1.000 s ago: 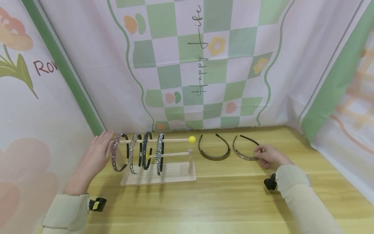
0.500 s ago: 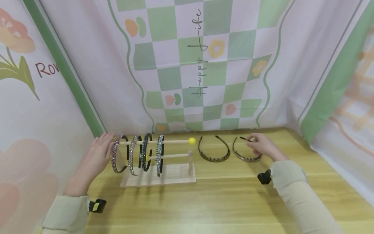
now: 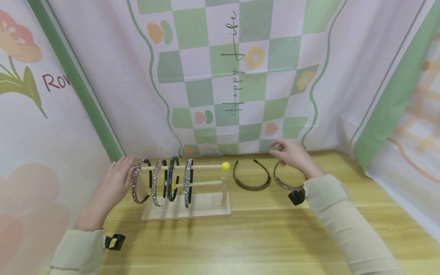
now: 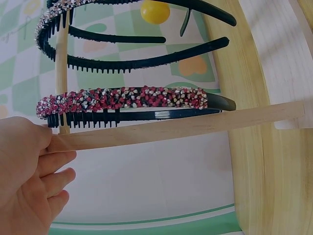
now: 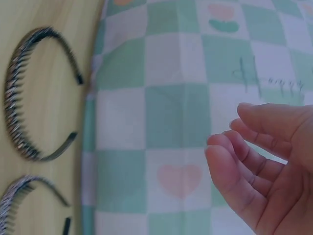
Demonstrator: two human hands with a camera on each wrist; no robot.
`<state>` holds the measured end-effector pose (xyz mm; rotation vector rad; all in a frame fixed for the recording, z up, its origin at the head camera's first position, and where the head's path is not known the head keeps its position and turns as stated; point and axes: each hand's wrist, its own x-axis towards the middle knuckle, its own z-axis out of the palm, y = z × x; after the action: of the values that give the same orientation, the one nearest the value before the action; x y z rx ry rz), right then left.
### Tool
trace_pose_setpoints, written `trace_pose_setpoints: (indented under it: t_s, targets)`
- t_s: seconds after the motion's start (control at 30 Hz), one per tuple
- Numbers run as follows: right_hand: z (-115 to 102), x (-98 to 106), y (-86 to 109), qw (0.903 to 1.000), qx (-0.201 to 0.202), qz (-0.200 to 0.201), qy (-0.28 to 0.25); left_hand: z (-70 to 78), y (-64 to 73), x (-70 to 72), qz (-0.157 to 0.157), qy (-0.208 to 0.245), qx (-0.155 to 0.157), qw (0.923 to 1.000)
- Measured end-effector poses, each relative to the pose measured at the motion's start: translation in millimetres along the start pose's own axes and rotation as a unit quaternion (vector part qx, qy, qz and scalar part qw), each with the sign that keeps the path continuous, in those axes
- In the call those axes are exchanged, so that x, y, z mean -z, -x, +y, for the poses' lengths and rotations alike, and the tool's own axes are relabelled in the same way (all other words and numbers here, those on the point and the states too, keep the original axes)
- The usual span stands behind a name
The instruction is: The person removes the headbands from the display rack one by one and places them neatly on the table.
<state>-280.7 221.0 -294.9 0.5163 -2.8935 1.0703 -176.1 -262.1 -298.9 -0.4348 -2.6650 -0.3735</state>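
Head view showed the right hand [image 3: 290,154] lifted above the table with loosely curled, empty fingers, over the dark toothed headband [image 3: 287,182] lying flat beside another black headband [image 3: 251,179]. The left hand [image 3: 115,183] rested straight-fingered against the wooden two-rail display stand [image 3: 192,204] holding four beaded headbands.

Checkered cloth backdrop [image 3: 220,76], wooden table [image 3: 261,236]

Bright, even, soft light; faint shadows fall toward the near side on the pale wooden bench [image 3: 261,236]. The head view bends at its edges. The right wrist view is slightly blurred.
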Motion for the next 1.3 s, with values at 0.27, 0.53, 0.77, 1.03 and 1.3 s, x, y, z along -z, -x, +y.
trace_pose_setpoints:
  t_s: [0.27,0.53,0.77,1.03,1.3]
  targets:
    - [-39.6,-1.1,-9.5,0.9994,0.026,-0.001,0.021,1.1,0.3,0.3,0.004,0.003,-0.001,1.0000]
    - [-70.9,-5.2,-17.3,0.9986,0.052,-0.003,0.004,1.1,0.1,1.2,-0.004,0.003,0.002,1.0000]
    - [-95.1,-11.5,-22.5,0.9975,0.065,-0.018,-0.019,1.2,0.2,1.2,-0.003,0.001,0.001,1.0000]
    - [-121.3,-20.1,-23.5,0.9939,0.083,-0.048,-0.054,1.9,0.3,1.4,-0.001,0.003,0.000,1.0000]
    - [-141.2,-29.6,-24.3,0.9914,0.100,-0.059,-0.062,1.9,0.2,0.8,0.002,0.001,-0.004,1.0000]
